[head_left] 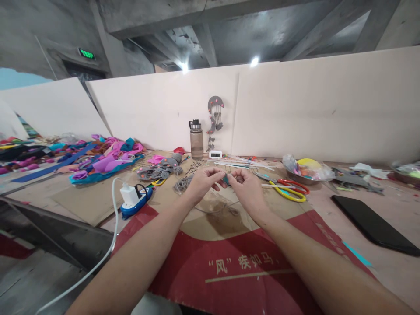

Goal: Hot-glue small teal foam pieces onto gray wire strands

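My left hand and my right hand meet above the cardboard, fingertips pinched together. Between them is a small dark grey-green piece, mostly covered by the fingers, so its kind is unclear. Below the hands, thin grey cord lies loosely on the red and brown cardboard sheet. A bundle of grey yarn rests just left of my left hand. To the right of my right hand are scissors with red and yellow handles.
Behind stand a water bottle, a small digital clock and a hanging grey moon ornament. Left are a power strip with a white cable and colourful felt scraps. A black phone and a metal bowl are right.
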Available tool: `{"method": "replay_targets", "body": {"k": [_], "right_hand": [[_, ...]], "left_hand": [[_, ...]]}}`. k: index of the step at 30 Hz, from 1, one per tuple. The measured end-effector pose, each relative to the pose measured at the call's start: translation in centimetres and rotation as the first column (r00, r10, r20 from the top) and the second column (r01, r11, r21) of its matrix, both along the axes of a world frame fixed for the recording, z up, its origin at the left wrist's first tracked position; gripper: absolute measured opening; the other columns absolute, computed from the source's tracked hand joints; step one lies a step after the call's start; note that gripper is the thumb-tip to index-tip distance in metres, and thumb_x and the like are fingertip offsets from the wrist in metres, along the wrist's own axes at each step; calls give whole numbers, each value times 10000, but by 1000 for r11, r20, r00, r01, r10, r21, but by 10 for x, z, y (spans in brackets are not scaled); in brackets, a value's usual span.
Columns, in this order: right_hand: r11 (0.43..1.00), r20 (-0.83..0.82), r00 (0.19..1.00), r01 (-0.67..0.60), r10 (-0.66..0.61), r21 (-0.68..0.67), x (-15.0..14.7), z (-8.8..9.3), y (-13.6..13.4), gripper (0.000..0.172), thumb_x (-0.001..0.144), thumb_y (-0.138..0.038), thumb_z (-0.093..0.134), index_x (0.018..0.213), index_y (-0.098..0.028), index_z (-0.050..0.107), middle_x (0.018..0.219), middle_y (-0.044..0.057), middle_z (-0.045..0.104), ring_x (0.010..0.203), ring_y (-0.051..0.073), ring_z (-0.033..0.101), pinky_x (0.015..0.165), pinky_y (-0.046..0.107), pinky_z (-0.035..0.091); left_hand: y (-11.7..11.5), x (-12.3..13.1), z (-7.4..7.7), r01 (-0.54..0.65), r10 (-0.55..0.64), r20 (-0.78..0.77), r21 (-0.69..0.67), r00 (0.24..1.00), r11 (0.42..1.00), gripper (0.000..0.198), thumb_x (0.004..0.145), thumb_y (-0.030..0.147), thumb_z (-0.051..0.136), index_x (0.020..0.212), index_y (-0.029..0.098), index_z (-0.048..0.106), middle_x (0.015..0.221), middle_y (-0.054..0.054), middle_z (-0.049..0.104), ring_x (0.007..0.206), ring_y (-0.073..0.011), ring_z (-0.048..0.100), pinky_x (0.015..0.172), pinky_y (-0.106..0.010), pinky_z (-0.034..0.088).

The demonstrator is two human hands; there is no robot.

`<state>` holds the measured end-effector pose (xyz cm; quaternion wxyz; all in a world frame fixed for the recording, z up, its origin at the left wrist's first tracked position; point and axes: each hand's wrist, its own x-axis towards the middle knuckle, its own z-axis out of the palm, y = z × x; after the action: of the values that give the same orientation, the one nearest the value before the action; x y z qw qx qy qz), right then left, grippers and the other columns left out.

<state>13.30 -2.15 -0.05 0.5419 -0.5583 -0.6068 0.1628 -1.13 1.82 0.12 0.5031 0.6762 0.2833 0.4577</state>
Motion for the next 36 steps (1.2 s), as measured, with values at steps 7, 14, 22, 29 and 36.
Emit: {"method": "replay_targets", "body": {"k": [7, 14, 22, 29, 36], "right_hand": [[999, 47, 999, 20, -23, 47, -1, -3, 0, 178, 752, -360, 552, 701, -189, 563, 557, -34, 524, 512, 109, 411, 515, 240, 303], [996, 92, 995, 27, -35, 81, 0, -6, 2, 194, 756, -377, 550, 712, -189, 567, 540, -39, 497, 497, 108, 399, 505, 244, 290], [991, 80, 993, -96, 89, 91, 2, -13, 6, 214, 809, -382, 516, 906, -192, 536, 611, -42, 498, 553, 126, 445, 555, 255, 337], [986, 33, 993, -120, 116, 114, 0, -16, 6, 193, 832, -342, 473, 951, -190, 469, 786, 16, 571, 694, 155, 529, 662, 284, 400], [975, 216, 954, -221, 207, 41, -5, -12, -3, 209, 862, -305, 420, 737, -201, 550, 707, 11, 603, 676, 158, 524, 659, 275, 374]], "left_hand": [[1, 2, -2, -31, 31, -29, -3, 999, 1000, 265, 754, 401, 622, 736, 137, 631, 652, -26, 623, 602, -106, 588, 507, -188, 418], [7, -1, -4, 7, -9, -28, -77, 1000, 997, 291, 742, 422, 649, 715, 133, 633, 486, 31, 506, 409, -36, 423, 398, -156, 274], [12, -1, -8, 86, -63, 120, -197, 991, 977, 293, 689, 372, 729, 749, 103, 631, 724, -53, 678, 632, -106, 644, 618, -216, 517], [19, -4, -8, -110, 129, 140, -141, 982, 984, 262, 721, 343, 698, 786, 115, 585, 700, -48, 684, 657, -138, 674, 677, -268, 554], [32, -9, -14, -308, 306, 50, 59, 951, 949, 201, 739, 319, 655, 761, 131, 587, 646, -9, 642, 600, -126, 653, 592, -249, 551]]}}
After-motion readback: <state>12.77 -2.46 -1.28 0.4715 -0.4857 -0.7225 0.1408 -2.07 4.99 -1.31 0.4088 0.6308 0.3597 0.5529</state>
